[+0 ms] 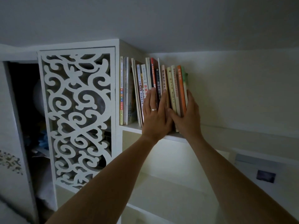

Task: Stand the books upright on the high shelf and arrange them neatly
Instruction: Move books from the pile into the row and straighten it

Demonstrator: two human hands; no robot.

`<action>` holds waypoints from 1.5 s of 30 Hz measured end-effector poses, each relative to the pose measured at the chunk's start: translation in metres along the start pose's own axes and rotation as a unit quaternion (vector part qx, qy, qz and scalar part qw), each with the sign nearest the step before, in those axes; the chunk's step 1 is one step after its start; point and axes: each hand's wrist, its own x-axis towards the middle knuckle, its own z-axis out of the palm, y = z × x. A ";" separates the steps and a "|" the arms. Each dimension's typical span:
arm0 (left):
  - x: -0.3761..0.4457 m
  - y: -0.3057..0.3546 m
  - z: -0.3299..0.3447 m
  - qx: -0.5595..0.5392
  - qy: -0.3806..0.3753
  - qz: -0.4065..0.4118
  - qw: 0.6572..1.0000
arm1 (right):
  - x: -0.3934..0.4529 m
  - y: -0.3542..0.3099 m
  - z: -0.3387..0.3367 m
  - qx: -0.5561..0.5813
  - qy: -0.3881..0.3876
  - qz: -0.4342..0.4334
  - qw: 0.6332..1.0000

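- Books [163, 88] stand upright on the high shelf [131, 126].
- Left hand [155, 115] lies flat, fingers straight, against the spines.
- Right hand [187, 117] cups the row's right end, thumb across the spines.
- Fretwork cabinet door [77, 117] stands to the left.

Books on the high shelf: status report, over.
Left hand flat on spines. Right hand cupping the end of the books, upright, some leaning. Shelf unobstructed.
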 end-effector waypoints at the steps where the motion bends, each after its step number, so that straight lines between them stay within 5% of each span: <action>1: -0.002 -0.001 -0.001 -0.002 -0.002 0.008 1.000 | 0.001 0.002 0.000 0.000 0.000 0.002 1.000; 11: -0.020 -0.020 -0.016 0.032 -0.065 0.072 0.995 | -0.001 0.011 0.002 0.036 -0.016 0.084 0.996; 20: 0.024 -0.008 -0.031 0.041 0.022 0.020 0.999 | 0.000 0.007 0.001 0.054 -0.010 0.072 0.996; 28: 0.048 0.039 -0.028 -0.052 0.042 -0.160 0.985 | -0.005 0.001 0.001 0.015 0.011 0.053 0.998; 45: 0.029 0.027 -0.059 -0.168 -0.035 -0.143 0.975 | -0.007 -0.003 0.001 -0.005 0.004 0.044 0.999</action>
